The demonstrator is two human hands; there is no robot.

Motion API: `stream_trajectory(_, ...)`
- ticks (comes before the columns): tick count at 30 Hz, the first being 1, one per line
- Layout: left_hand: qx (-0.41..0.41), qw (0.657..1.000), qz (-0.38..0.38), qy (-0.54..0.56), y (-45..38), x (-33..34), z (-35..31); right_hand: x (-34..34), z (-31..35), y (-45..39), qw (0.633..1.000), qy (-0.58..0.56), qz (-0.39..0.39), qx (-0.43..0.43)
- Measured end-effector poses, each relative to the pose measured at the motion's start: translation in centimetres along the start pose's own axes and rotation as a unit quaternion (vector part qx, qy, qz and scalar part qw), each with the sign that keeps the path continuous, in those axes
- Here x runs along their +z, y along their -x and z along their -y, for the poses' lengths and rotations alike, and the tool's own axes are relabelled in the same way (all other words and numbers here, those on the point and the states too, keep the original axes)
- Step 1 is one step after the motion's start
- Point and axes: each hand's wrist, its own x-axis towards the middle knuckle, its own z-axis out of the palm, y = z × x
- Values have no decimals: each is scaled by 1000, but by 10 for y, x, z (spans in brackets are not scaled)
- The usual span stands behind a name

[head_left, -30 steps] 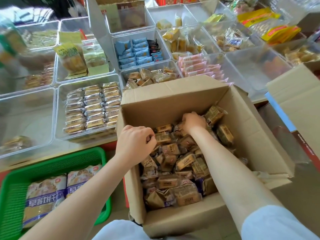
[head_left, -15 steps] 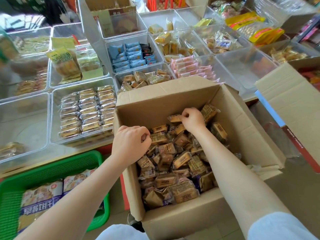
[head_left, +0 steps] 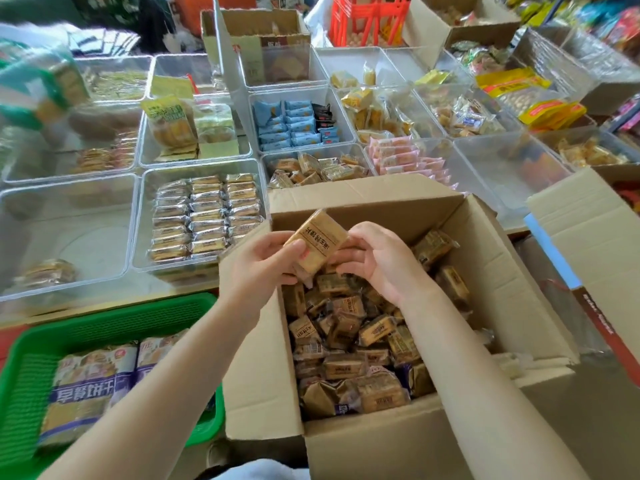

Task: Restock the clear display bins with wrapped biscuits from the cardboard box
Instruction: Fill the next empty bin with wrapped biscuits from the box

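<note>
An open cardboard box [head_left: 512, 282] in front of me holds several brown wrapped biscuits [head_left: 349, 341]. Above its far left corner my left hand [head_left: 256, 268] and my right hand [head_left: 377, 261] together hold a stack of wrapped biscuits [head_left: 317, 244], fingers curled round it from both sides. Just beyond the box a clear bin [head_left: 277, 160] holds a few of the same brown packs. Left of the box, another clear bin [head_left: 145, 216] has neat rows of wrapped biscuits.
A green basket [head_left: 104, 317] with large biscuit bags sits at the lower left. Several clear bins with blue, pink and yellow snacks fill the counter behind. A clear bin [head_left: 20, 202] at the far left is almost bare. More cardboard boxes stand at the right and back.
Both hands have risen out of the box and come together, now holding a stack of biscuits at the box's far left corner. The camera view has shifted slightly.
</note>
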Motion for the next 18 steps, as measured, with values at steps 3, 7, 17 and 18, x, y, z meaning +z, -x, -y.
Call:
stream_trajectory(3,21,999,-4,-29,6,-39,-5,25,3,-2,998,61,-5,-7)
stream_trajectory(7,102,982,4,-159,7,-109,-7,89,1,-12,967,234,71,-74)
stream_trajectory(17,124,960,-127,-215,6,-383,66,361,-99,-120,745,631,129,-172)
stream_trajectory(18,114,960,-142,-211,4,-413,79,391,-115,-135,739,640,141,-154)
